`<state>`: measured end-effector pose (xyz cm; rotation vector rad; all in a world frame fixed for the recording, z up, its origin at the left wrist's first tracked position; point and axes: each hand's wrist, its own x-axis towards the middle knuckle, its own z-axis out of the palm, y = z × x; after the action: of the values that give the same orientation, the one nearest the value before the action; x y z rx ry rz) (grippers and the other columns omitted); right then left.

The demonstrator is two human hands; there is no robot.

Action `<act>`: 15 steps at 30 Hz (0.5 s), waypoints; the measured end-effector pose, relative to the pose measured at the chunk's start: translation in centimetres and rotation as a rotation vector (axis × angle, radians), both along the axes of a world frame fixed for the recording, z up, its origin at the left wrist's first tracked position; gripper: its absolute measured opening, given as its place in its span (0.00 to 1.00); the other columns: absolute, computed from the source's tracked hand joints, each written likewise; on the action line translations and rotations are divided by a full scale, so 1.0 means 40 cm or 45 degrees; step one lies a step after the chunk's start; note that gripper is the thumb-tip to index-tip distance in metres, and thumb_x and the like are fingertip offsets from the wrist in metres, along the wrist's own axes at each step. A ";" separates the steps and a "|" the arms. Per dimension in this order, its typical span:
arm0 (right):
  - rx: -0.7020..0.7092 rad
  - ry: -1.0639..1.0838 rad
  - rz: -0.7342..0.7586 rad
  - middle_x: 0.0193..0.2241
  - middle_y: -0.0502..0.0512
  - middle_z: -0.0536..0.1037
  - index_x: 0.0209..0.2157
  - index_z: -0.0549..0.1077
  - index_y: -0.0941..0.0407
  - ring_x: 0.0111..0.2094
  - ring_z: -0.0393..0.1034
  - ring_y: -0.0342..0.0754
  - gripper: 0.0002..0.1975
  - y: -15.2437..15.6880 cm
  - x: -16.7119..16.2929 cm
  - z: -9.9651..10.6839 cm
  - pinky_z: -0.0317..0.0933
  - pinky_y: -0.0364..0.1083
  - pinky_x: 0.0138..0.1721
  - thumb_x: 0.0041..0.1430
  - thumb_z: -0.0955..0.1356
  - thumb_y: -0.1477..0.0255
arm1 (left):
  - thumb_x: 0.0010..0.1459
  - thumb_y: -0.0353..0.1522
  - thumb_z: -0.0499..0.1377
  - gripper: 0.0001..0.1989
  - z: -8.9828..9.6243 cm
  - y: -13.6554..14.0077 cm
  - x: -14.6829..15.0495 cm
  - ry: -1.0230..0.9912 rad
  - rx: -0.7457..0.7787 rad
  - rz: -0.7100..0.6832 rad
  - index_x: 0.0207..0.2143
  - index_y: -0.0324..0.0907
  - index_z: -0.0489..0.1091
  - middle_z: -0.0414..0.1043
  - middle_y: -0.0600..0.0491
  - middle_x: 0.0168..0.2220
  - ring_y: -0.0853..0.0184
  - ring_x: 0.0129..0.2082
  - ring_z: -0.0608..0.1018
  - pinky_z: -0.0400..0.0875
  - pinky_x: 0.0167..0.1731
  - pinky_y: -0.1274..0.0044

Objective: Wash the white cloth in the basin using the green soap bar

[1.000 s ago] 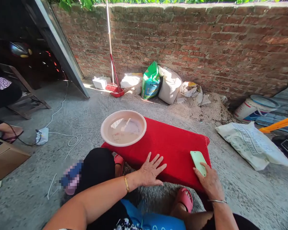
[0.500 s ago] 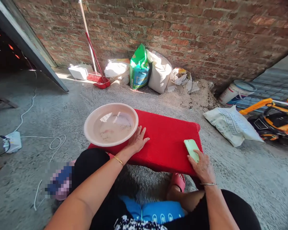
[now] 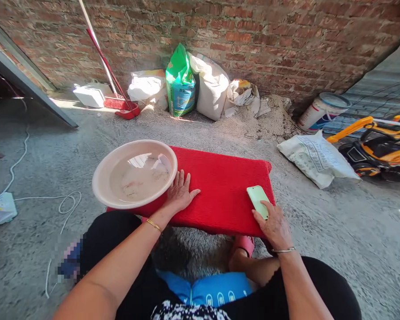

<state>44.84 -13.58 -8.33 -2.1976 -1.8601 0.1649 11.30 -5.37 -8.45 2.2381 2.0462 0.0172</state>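
Note:
My left hand [image 3: 180, 193] lies flat on the red cloth-covered table [image 3: 216, 186], fingers spread, right beside a pale pink basin [image 3: 102, 189]. Clear water fills part of the basin, with light reflecting on its surface. Near the table's right end, my right hand [image 3: 276, 226] has its thumb and forefinger on either side of the lower end of a light green phone [image 3: 257, 195]. The phone rests flat on the red cloth. Its other fingers are curled and partly hidden.
Along the brick wall stand a red broom and dustpan [image 3: 128, 111], a green bag [image 3: 182, 91] and a beige sack [image 3: 211, 91]. A white sack [image 3: 316, 158] lies on the floor beside an orange-black machine [image 3: 383, 149]. A white cable [image 3: 68, 204] loops at left.
The view has shifted, so the basin and table appear further left. Both hands keep nearly the same places: the left beside the basin, the right at the phone.

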 end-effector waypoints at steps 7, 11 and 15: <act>-0.007 -0.024 0.002 0.40 0.61 0.70 0.52 0.67 0.54 0.41 0.68 0.56 0.26 0.007 0.001 -0.004 0.64 0.51 0.40 0.58 0.62 0.53 | 0.56 0.59 0.45 0.47 -0.005 -0.083 0.059 -0.083 0.012 -0.315 0.67 0.35 0.49 0.39 0.39 0.69 0.53 0.69 0.43 0.35 0.66 0.58; -0.076 -0.070 -0.077 0.40 0.60 0.69 0.52 0.68 0.53 0.40 0.68 0.56 0.27 0.011 -0.009 0.012 0.64 0.52 0.37 0.57 0.61 0.51 | 0.56 0.60 0.44 0.45 -0.009 -0.202 0.118 -0.246 0.074 -0.883 0.66 0.40 0.51 0.43 0.42 0.69 0.55 0.69 0.47 0.36 0.66 0.58; -0.097 -0.088 -0.106 0.39 0.60 0.69 0.52 0.68 0.53 0.40 0.68 0.56 0.27 0.012 -0.021 0.028 0.64 0.52 0.37 0.58 0.62 0.52 | 0.57 0.57 0.46 0.41 0.004 -0.241 0.115 -0.336 0.162 -1.108 0.66 0.44 0.51 0.46 0.47 0.69 0.59 0.68 0.49 0.38 0.66 0.61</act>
<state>43.98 -13.09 -7.19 -2.3560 -1.8220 0.1482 15.90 -15.01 -8.29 2.8110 0.8531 0.3488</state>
